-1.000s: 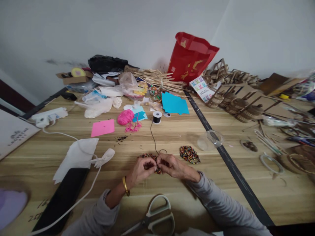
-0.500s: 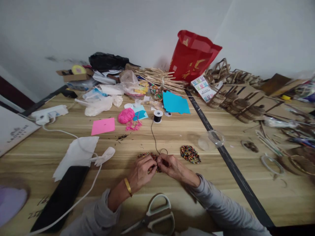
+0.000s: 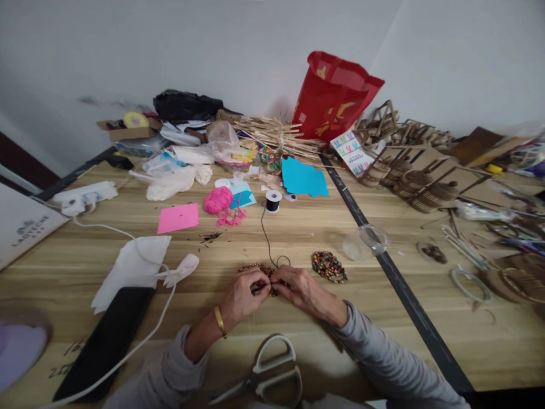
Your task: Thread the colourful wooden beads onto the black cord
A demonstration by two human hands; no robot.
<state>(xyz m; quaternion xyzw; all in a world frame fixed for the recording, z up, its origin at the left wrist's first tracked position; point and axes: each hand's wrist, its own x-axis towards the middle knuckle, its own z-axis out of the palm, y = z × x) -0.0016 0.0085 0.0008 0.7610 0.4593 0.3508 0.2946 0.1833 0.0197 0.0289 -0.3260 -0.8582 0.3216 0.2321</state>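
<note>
My left hand (image 3: 247, 292), with a gold bracelet at the wrist, pinches the black cord. My right hand (image 3: 300, 288) meets it fingertip to fingertip, also closed on the cord. Partly hidden beneath both hands lies a strand of multicoloured beads (image 3: 258, 268). The black cord (image 3: 267, 238) runs from a white-rimmed spool (image 3: 273, 201) down to the fingers, with a small loop above my right hand. A second heap of beads (image 3: 329, 267) rests right of my hands. Scissors (image 3: 275, 372) lie near the front edge.
A dark phone-like slab (image 3: 106, 341), a white cable (image 3: 155, 326) and white paper (image 3: 131, 267) are at left. Pink yarn (image 3: 218, 200), a pink card (image 3: 179, 218) and blue sheets (image 3: 304, 177) lie farther back. A red bag (image 3: 336, 96) stands behind; small baskets (image 3: 434, 193) sit at right.
The fingers of my right hand have shifted slightly and lie flatter beside the left fingertips. My left hand has moved slightly left. The spool and bead heap look unmoved.
</note>
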